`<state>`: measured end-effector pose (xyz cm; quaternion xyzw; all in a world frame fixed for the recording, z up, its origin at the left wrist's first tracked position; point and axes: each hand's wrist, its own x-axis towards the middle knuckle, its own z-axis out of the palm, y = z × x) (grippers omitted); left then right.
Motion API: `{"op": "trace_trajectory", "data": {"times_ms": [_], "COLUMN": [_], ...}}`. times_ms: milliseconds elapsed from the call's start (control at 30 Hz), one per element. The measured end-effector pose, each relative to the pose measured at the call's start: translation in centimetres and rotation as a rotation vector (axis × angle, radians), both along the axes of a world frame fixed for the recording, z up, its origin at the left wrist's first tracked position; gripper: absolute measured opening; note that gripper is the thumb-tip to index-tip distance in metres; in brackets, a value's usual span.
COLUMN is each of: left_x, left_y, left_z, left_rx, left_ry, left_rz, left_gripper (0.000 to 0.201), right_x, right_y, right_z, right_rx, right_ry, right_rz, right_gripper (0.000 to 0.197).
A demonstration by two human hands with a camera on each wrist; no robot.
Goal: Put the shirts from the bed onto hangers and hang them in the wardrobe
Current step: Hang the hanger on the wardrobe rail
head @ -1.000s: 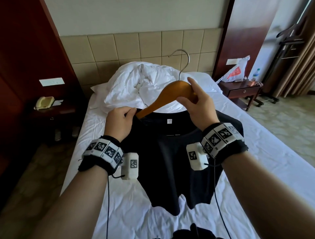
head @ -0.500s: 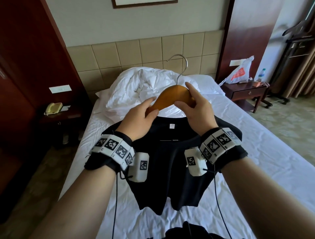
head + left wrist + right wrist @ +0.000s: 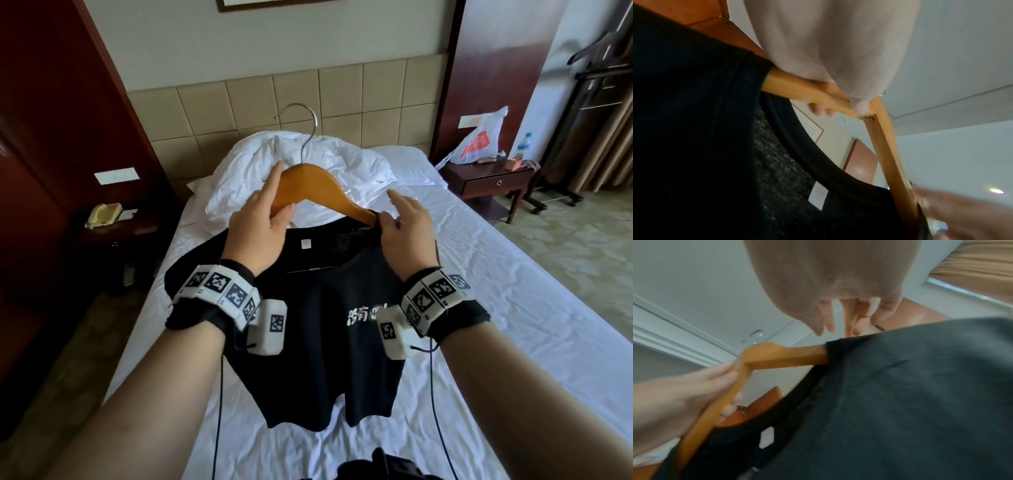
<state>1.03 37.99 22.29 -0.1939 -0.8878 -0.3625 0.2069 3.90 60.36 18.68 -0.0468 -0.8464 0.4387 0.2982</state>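
Observation:
A black shirt (image 3: 318, 335) with white print hangs on a wooden hanger (image 3: 318, 185), held up over the bed (image 3: 513, 308). My left hand (image 3: 281, 205) grips the hanger's left arm, with the fingers curled round the wood (image 3: 818, 104). My right hand (image 3: 390, 209) pinches the shirt's shoulder at the hanger's right end, its index finger sticking out. The left wrist view shows the shirt's collar (image 3: 818, 155) draped over both hanger arms. In the right wrist view the right fingers (image 3: 857, 318) sit at the shirt's edge (image 3: 920, 402). The metal hook (image 3: 305, 126) points up.
A heap of white duvet (image 3: 359, 164) lies at the bed's head. A nightstand (image 3: 493, 181) with a plastic bag (image 3: 479, 140) stands on the right, and a telephone (image 3: 102, 214) on the left one. Dark wood panels (image 3: 51, 137) fill the left. Another dark garment (image 3: 383, 469) lies at the near edge.
My left hand went from the shirt's left shoulder to the hanger's left arm. My right hand let go of the hanger and took the shirt's right shoulder. Hanger and shirt rose slightly.

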Motion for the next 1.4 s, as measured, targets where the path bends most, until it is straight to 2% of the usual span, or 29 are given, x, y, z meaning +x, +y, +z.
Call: {"op": "trace_trajectory", "data": {"times_ms": [67, 167, 267, 400, 533, 700, 767, 900, 1000, 1067, 1133, 1200, 1333, 1400], "left_x": [-0.4, -0.7, -0.8, -0.8, -1.1, -1.1, -1.3, -1.8, -2.4, -2.5, -2.5, -2.4, -2.7, -2.9], "left_y": [-0.3, -0.7, -1.2, -2.2, -3.3, -4.5, -4.7, -4.7, -4.4, -3.8, -3.0, -2.3, -2.6, -4.0], "left_z": [0.6, 1.3, 1.8, 2.4, 3.0, 4.1, 4.5, 4.5, 4.2, 4.2, 4.4, 4.5, 4.5, 4.4], "left_rx": [-0.008, 0.019, 0.009, 0.005, 0.044, 0.118, 0.151, 0.147, 0.161, 0.164, 0.159, 0.153, 0.117, 0.106], "left_ry": [0.011, -0.009, -0.018, -0.01, -0.011, -0.039, -0.041, -0.035, -0.019, -0.016, -0.036, -0.06, -0.082, -0.13], "left_rz": [0.01, -0.002, -0.007, 0.018, 0.01, 0.023, 0.024, 0.016, 0.011, -0.028, -0.062, -0.075, -0.105, -0.039], "left_gripper": [0.063, 0.063, 0.063, 0.062, 0.061, 0.059, 0.059, 0.059, 0.06, 0.061, 0.061, 0.06, 0.053, 0.042], "right_x": [0.2, 0.5, 0.0, -1.0, -1.9, -2.4, -2.9, -4.1, -3.3, -2.6, -2.3, -2.5, -3.3, -3.6], "right_y": [1.6, 3.0, 3.8, 4.5, 5.1, 5.2, 5.5, 5.2, 2.4, -0.1, -2.4, -4.2, -4.7, -4.0], "right_z": [-0.9, -1.6, -1.8, -2.2, -2.0, 0.7, 1.4, 2.2, 3.7, 4.7, 5.5, 6.1, 6.1, 5.7], "right_rx": [-0.007, -0.059, -0.084, -0.088, -0.121, -0.039, -0.09, -0.115, -0.075, 0.034, 0.225, 0.357, 0.34, 0.284], "right_ry": [-0.148, -0.325, -0.371, -0.414, -0.355, -0.022, -0.027, -0.186, -0.175, -0.087, -0.048, -0.034, 0.014, 0.03], "right_rz": [-0.054, -0.031, -0.053, -0.133, -0.186, -0.222, -0.229, -0.202, -0.052, 0.08, 0.188, 0.218, 0.191, 0.202], "right_gripper": [0.052, 0.066, 0.067, 0.058, 0.042, 0.028, 0.028, 0.017, 0.05, 0.06, 0.062, 0.063, 0.06, 0.059]}}
